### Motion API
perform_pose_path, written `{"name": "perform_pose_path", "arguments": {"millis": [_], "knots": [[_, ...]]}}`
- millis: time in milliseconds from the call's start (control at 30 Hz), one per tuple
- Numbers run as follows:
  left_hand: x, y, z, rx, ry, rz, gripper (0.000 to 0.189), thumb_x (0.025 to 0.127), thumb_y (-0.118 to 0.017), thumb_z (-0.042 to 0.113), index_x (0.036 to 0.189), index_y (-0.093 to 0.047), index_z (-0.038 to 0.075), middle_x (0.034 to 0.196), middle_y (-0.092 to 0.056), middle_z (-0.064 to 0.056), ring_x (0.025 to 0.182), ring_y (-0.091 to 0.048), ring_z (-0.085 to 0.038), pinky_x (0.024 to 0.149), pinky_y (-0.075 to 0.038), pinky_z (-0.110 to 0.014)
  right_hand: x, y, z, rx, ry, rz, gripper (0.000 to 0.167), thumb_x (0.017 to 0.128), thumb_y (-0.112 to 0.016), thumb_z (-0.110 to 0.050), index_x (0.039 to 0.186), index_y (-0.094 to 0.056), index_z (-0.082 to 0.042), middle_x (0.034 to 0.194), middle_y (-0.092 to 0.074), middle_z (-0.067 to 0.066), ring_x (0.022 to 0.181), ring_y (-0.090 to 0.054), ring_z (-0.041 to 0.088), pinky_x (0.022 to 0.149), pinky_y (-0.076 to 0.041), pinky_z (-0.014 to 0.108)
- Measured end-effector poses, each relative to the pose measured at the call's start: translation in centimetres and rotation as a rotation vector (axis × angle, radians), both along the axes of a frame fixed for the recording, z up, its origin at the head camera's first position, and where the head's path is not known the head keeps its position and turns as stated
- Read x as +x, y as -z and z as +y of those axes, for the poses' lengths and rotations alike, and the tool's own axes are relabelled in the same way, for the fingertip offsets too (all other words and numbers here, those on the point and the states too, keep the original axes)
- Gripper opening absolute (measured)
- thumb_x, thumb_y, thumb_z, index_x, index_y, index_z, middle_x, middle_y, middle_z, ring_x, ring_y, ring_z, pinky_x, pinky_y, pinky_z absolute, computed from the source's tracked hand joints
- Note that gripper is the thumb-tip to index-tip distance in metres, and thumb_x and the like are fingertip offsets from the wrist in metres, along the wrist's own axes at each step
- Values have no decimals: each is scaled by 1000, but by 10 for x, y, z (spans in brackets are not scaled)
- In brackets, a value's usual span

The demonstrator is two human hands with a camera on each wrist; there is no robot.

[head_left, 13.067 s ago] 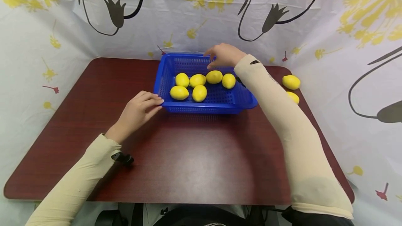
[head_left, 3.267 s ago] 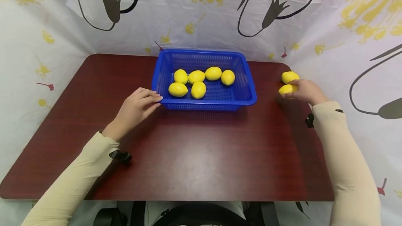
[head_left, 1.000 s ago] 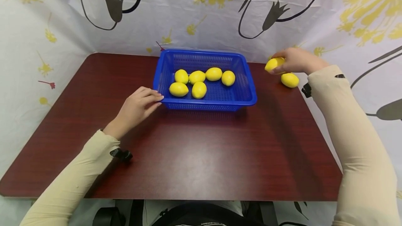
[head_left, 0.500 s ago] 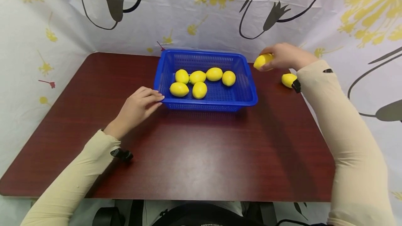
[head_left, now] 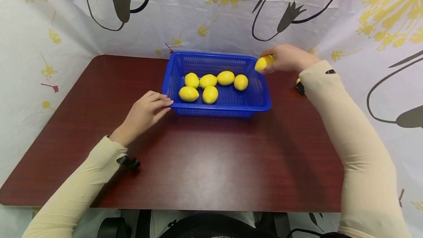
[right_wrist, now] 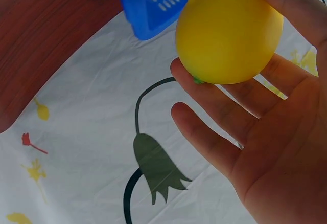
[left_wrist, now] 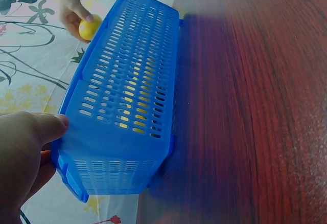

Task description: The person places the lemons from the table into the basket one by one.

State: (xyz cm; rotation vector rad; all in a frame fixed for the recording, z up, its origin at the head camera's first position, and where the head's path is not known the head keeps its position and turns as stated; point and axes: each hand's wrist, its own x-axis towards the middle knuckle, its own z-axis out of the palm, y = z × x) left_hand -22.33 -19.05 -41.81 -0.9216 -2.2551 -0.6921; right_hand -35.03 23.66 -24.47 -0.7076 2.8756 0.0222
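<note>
My right hand holds a yellow lemon between thumb and fingers, over the right back corner of a blue perforated plastic basket. The right wrist view shows this lemon with a small green tip, the basket's corner behind it. At the basket's near left corner, my left hand pinches the rim; in the left wrist view its thumb lies against the outer wall, fingers behind the rim. Several lemons lie inside the basket, grouped toward its left and middle.
Another lemon on the right of the table is mostly hidden by my right wrist and its black strap mount. The dark red-brown table meets white patterned cloth at the back and sides.
Since picking a lemon off the table's right side, my right hand has lifted it and carried it left to the basket's corner. My left hand stays at the rim.
</note>
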Motion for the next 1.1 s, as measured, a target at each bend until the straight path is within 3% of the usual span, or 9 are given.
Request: {"name": "perform_pose_path", "arguments": {"millis": [667,1100], "knots": [[1,-1,0,-5,0,-3,26,78,-81,2,104,-77,3,104,-74,-10,100,-63,-26,91,-55,-40,-8,8,-39,-29,-69,18,63,86,-73,-42,139,-56,-13,129,-64,15,105,-55,32,89,-43,47],[1,-1,-1,-9,1,3,26,79,-81,4,104,-76,3,106,-74,-10,101,-63,-25,92,-54,-39,-18,26,-59,-108,-102,8,63,86,-74,-33,141,-53,-11,141,-57,17,120,-54,36,102,-43,51]]}}
